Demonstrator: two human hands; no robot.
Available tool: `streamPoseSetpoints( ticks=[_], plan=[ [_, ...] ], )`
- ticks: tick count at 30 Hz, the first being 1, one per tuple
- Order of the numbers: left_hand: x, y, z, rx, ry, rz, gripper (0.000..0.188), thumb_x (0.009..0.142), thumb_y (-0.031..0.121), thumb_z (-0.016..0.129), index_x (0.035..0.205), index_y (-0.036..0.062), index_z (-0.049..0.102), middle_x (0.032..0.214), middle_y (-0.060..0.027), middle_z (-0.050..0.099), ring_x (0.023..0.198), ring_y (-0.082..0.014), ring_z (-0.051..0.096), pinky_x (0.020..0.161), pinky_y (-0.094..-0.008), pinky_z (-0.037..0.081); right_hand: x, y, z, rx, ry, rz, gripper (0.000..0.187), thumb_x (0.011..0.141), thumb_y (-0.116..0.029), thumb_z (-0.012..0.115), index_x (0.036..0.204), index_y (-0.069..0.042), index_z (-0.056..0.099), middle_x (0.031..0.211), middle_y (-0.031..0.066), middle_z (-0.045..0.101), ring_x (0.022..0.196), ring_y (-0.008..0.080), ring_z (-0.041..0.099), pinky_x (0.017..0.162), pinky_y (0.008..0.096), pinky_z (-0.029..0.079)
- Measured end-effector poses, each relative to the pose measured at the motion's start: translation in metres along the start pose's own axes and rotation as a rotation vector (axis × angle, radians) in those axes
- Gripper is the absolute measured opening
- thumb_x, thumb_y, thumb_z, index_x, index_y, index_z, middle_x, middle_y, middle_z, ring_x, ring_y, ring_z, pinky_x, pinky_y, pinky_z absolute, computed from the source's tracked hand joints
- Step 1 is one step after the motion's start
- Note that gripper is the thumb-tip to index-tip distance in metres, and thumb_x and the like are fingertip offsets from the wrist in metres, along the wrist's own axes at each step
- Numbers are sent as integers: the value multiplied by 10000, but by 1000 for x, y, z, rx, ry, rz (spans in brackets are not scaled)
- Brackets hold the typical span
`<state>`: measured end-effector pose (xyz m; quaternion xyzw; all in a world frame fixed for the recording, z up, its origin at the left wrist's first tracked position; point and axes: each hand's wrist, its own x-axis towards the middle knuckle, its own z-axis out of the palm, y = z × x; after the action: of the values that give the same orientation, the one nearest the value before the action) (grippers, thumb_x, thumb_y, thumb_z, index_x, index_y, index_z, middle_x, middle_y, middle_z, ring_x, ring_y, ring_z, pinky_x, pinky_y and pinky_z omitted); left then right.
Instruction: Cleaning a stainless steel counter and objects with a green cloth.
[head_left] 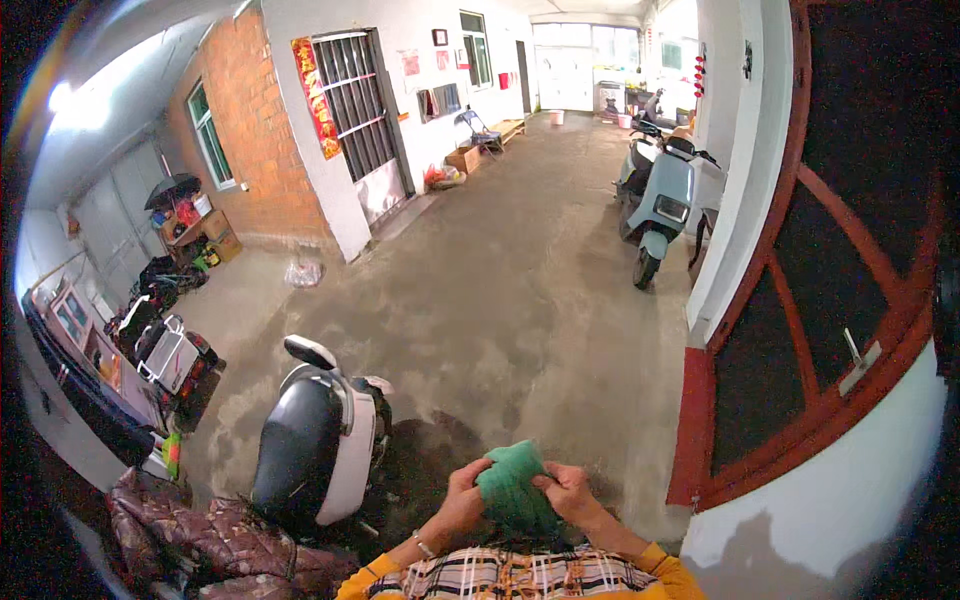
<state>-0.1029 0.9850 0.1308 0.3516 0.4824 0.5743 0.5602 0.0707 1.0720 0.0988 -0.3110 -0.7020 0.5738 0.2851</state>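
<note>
A soft green bundle (518, 490), which looks like folded cloth or wound yarn, is held up in front of my plaid-covered lap or front (500, 575). My left hand (464, 497) grips its left edge, with the thumb at the top and a bracelet on the wrist. At its upper right edge, my right hand (570, 491) pinches it between thumb and fingers. Both forearms come from yellow sleeves. The underside of the bundle and some of my fingertips are hidden.
Close on my left stands a scooter (300, 440) with a black seat, beside a quilted brown garment (210, 545). A red-framed screen door (790, 300) is on my right. Farther off are a light-blue scooter (665, 205), a white vehicle (172, 355) and a barred door (357, 110).
</note>
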Motion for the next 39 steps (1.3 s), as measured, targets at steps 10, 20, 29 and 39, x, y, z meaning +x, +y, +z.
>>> streamPoseSetpoints(
  ticks=[10, 20, 29, 39],
  plan=[
    [72, -24, 61, -52, 173, 102, 428, 871, 148, 515, 1261, 18, 394, 1193, -77, 500, 1097, -177, 480, 922, -313, 392, 94, 37, -87, -56, -29, -183, 202, 869, -93, 520, 1036, -7, 592, 761, 54, 635, 709, 94, 522, 659, 273, 445],
    [123, -32, 116, 18, 509, -178, 292, 873, 98, 476, 1160, 47, 471, 1071, -75, 565, 943, -182, 563, 797, -347, 486, 105, 41, -147, 289, -210, -103, 249, 892, -189, 509, 1083, -57, 599, 905, 130, 647, 784, 194, 591, 707, 309, 463],
    [141, -29, 118, -233, 774, -12, 244, 867, 71, 461, 1104, 45, 516, 991, -55, 595, 872, -187, 586, 774, -321, 492, 145, 67, -167, 399, -199, 37, 253, 912, -188, 476, 1055, -21, 601, 879, 80, 644, 816, 134, 561, 759, 283, 449],
    [207, -42, 77, -274, 742, 71, 200, 890, 167, 478, 1064, 83, 528, 990, -44, 599, 831, -206, 609, 702, -377, 531, 206, 88, -189, 424, -288, 53, 338, 884, -200, 501, 1169, -20, 529, 1040, 127, 623, 960, 183, 565, 832, 289, 435]
  ],
)
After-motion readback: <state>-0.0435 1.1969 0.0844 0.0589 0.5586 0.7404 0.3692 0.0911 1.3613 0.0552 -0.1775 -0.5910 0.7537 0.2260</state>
